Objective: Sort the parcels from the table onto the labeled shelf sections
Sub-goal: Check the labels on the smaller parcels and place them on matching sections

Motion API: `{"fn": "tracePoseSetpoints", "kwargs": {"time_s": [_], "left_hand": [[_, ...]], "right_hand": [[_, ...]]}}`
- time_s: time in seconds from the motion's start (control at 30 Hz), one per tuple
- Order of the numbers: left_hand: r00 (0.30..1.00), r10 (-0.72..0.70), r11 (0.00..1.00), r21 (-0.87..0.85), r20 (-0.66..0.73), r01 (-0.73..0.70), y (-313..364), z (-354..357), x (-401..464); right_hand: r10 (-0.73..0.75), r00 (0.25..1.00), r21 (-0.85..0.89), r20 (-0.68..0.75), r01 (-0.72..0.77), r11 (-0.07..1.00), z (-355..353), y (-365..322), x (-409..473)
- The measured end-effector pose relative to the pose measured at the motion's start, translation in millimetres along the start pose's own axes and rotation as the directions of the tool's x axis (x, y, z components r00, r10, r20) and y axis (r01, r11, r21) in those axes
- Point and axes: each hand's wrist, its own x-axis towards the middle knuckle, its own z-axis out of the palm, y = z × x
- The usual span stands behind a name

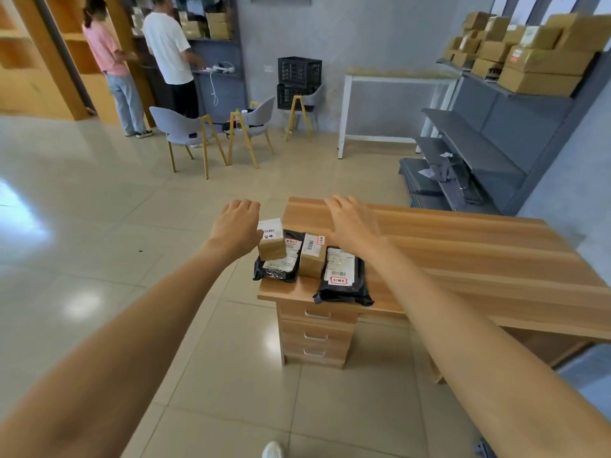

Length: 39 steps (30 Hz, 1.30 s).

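Parcels on table [463,246] — two cardboard boxes [271,247], two black mailer bags [344,276]; three chairs [185,127].

Both bare arms are stretched out forward. The left hand [237,226] is held with its back up, fingers bent down. The right hand [352,223] is spread flat, fingers loose.

Even, bright indoor light is filling the room. Glare is pooling in soft white patches on the glossy floor [82,305], strongest at the left edge. Shadows are staying faint under the table [463,246]. The wide lens is bending straight lines toward the edges, and the far shelves [515,77] are looking slightly soft.
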Motion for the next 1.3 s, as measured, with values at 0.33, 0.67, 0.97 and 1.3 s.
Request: {"fn": "tracePoseSetpoints", "kwargs": {"time_s": [0.33,0.67,0.97,1.3], "left_hand": [[0.997,-0.028,0.997,-0.064,0.068,0.032,-49.7,68.9,96.2],[0.879,-0.306,0.718,-0.518,0.365,0.465,-92.9,160.4,177.0],[0.659,-0.306,0.236,-0.616,0.687,0.752,-91.3,229.7,227.9],[0.482,-0.118,-0.109,-0.494,0.868,0.863,-84.8,312.9,236.6]], "right_hand": [[-0.055,0.995,0.039,0.086,0.051,0.998,75.9,-17.4,115.0],[-0.023,0.968,0.094,0.250,-0.001,0.996,159.4,-16.8,205.5],[-0.045,0.949,0.157,0.312,-0.005,0.988,226.9,-7.9,262.2],[-0.066,0.913,0.240,0.403,-0.036,0.970,293.9,9.5,293.7]]}}
